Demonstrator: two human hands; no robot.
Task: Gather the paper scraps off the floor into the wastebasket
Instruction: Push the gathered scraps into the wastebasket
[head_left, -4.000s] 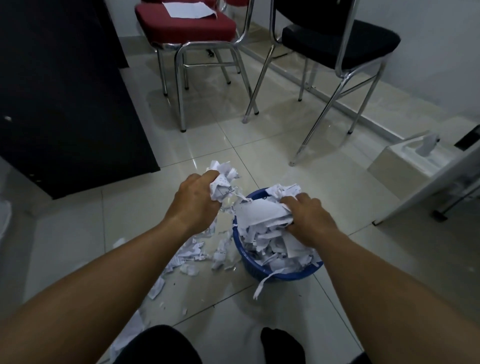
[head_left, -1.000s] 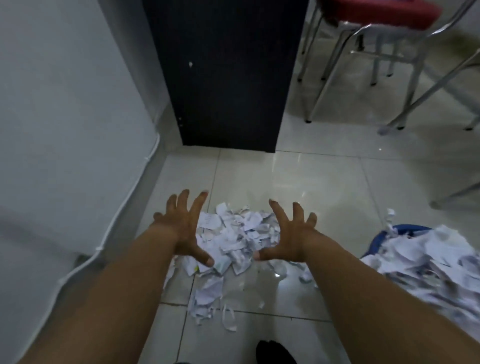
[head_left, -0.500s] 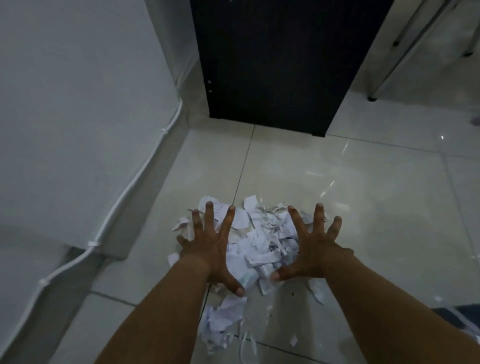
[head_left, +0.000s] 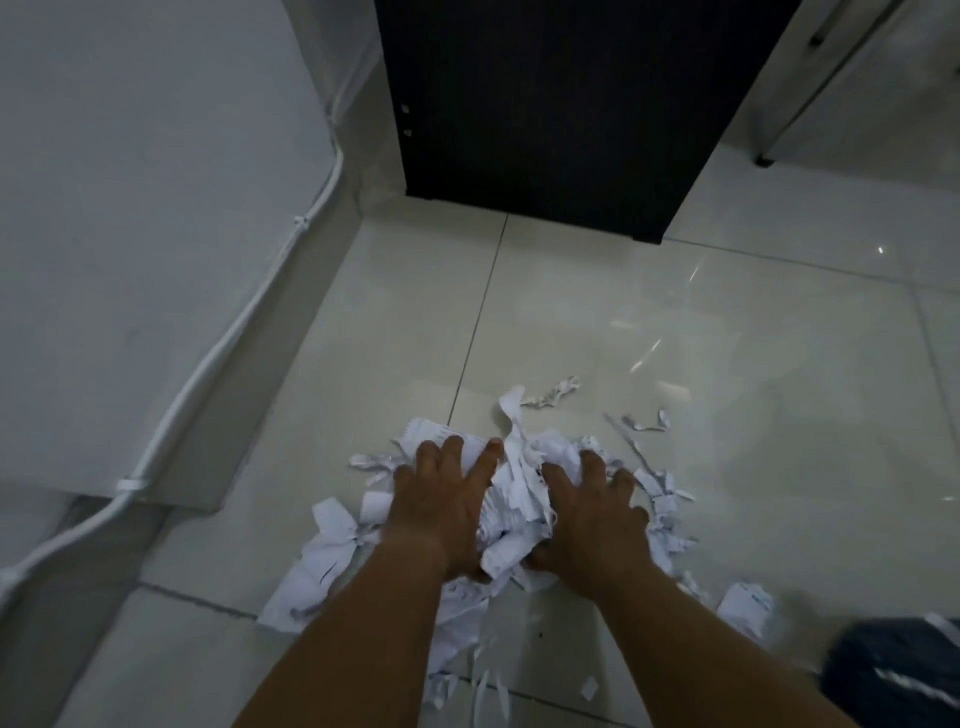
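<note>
A heap of torn white paper scraps (head_left: 519, 483) lies on the pale floor tiles in front of me. My left hand (head_left: 441, 499) presses down on the heap's left side, fingers curling into the paper. On the right side my right hand (head_left: 592, 514) does the same, and the two squeeze a bunch of scraps together between them. More loose scraps (head_left: 322, 561) trail toward me on the left. Only the dark blue rim of the wastebasket (head_left: 893, 670) shows, at the lower right corner, blurred.
A dark cabinet (head_left: 561, 104) stands on the floor ahead. On the left is a white wall (head_left: 130, 208) with a white cable (head_left: 249, 312) running along it. A chair leg (head_left: 779, 140) shows at the upper right. A few stray scraps (head_left: 639, 423) lie beyond the heap.
My hands, spread above the heap half a second ago, have dropped onto it and closed inward, bunching paper between them. Four seconds ago they were pressing paper into the wastebasket.
</note>
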